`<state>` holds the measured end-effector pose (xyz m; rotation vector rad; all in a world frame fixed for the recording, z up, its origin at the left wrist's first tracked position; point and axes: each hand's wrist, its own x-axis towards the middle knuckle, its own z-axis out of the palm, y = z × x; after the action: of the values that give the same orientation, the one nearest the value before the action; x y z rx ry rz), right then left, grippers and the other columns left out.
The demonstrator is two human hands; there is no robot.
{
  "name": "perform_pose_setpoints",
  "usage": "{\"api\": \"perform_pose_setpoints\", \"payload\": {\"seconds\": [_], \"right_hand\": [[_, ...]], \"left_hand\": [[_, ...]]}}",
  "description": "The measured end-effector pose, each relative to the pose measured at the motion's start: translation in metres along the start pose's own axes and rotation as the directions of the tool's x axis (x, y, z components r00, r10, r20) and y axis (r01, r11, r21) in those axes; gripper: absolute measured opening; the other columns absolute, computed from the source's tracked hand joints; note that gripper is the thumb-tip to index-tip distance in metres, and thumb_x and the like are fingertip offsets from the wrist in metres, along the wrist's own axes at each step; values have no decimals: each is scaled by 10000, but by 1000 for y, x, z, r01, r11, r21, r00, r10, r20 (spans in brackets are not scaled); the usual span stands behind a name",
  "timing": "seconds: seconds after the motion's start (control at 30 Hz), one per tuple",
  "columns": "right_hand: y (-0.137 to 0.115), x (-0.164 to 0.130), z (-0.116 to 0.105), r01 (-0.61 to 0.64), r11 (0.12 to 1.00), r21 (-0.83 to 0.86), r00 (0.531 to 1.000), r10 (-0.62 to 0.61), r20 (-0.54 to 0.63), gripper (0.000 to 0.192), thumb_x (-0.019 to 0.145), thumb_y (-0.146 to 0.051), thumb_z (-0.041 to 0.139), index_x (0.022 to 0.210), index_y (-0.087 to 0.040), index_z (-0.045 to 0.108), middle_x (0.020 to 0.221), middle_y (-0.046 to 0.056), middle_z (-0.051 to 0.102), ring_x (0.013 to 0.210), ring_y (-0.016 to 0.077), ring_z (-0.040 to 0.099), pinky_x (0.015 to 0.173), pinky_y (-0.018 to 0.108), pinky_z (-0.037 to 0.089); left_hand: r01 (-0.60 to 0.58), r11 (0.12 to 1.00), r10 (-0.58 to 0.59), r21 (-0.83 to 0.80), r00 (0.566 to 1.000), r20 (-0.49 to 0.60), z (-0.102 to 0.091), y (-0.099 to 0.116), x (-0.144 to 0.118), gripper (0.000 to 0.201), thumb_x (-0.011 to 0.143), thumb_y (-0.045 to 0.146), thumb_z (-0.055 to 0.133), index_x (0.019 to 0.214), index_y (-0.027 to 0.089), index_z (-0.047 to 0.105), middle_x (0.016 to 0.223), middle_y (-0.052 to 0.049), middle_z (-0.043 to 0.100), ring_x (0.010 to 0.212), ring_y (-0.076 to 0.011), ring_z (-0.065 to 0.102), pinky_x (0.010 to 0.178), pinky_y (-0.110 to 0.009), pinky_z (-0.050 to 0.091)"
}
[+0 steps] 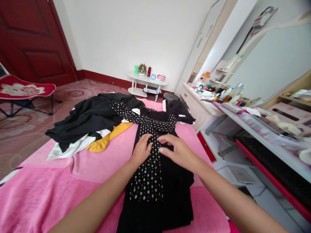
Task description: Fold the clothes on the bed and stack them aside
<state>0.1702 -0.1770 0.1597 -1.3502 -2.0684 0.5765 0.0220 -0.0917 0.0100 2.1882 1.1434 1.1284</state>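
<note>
Left to right: a heap of black, white and mustard-yellow clothes (89, 124) lies well left of our fingers on the pink towelling bedspread (48, 197). Our left hand (141, 149) rests flat, fingers loosely spread, on the black dress with a white-dotted panel (148, 174) — our right hand (178, 151) hovers just beside it, fingers open, grasping nothing. To do it well, we judge, press both palms outward evenly. No writing is legible — the cluttered white dressing counter (206, 108) is too far.
</note>
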Motion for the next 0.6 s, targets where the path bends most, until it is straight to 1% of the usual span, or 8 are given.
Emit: {"api": "perform_pose_setpoints", "payload": {"seconds": [0.07, 0.13, 0.23, 0.33, 0.4, 0.47, 0.53, 0.6], "right_hand": [[25, -47, 25, -51, 994, -96, 998, 53, 25, 294, 765, -313, 688, 1033, -202, 642, 1120, 66, 619, 1047, 193, 569, 931, 363, 449], [41, -87, 40, -119, 980, -159, 990, 128, 51, 212, 763, -360, 691, 894, -196, 664, 1011, 58, 641, 969, 194, 579, 877, 351, 461], [51, -135, 44, -242, 936, -255, 966, 257, 28, 308, 855, -404, 568, 632, -194, 595, 679, 13, 592, 720, 161, 552, 723, 310, 456], [57, -166, 39, -379, 871, -313, 924, 377, -70, 392, 900, -409, 478, 571, -201, 531, 594, 2, 537, 628, 153, 519, 651, 297, 439], [63, -178, 37, -463, 835, -298, 886, 425, -185, 276, 883, -392, 495, 695, -208, 579, 698, 16, 588, 678, 165, 559, 666, 304, 462], [71, -185, 37, -533, 799, -279, 833, 437, -340, 214, 834, -375, 548, 962, -212, 602, 952, 58, 629, 863, 204, 603, 768, 340, 490], [78, -190, 38, -619, 739, -265, 756, 469, -457, 462, 774, -388, 600, 1189, -198, 524, 1169, 104, 582, 1052, 258, 575, 875, 401, 479], [84, -195, 37, -723, 661, -201, 660, 574, -484, 580, 743, -437, 617, 1248, -178, 496, 1193, 126, 590, 1085, 297, 578, 878, 443, 486]], "left_hand": [[8, 1000, -8, -3, 1000, -6, 2, -1, 0, 392, 857, 155, 432, 1247, 190, 453, 1276, -77, 505, 1212, -186, 464, 1073, -351, 371], [17, 1000, -17, -3, 1000, -1, 3, -3, 1, 398, 836, 135, 448, 1229, 196, 467, 1284, -73, 492, 1225, -186, 452, 1081, -348, 361], [43, 999, -43, -3, 999, 25, 2, -7, 11, 409, 820, 140, 469, 1224, 205, 475, 1310, -76, 452, 1223, -193, 457, 1061, -360, 386], [28, 997, -31, 70, 999, 37, -2, -11, 38, 425, 825, 172, 484, 1249, 200, 468, 1354, -85, 405, 1249, -212, 429, 1063, -381, 378], [-12, 984, 6, 175, 999, 39, -3, -14, 63, 442, 831, 182, 488, 1272, 189, 459, 1391, -87, 385, 1293, -225, 371, 1099, -393, 322], [-39, 954, 16, 296, 997, 80, -2, -18, 89, 480, 834, 181, 490, 1311, 174, 433, 1417, -92, 378, 1323, -241, 321, 1118, -403, 278], [-42, 914, -22, 402, 988, 153, 1, -23, 112, 530, 843, 190, 488, 1362, 164, 386, 1438, -102, 367, 1350, -267, 271, 1109, -419, 274], [-30, 873, -88, 486, 972, 220, 4, -30, 129, 573, 858, 232, 488, 1405, 170, 330, 1444, -111, 370, 1370, -294, 224, 1084, -443, 292]]}}
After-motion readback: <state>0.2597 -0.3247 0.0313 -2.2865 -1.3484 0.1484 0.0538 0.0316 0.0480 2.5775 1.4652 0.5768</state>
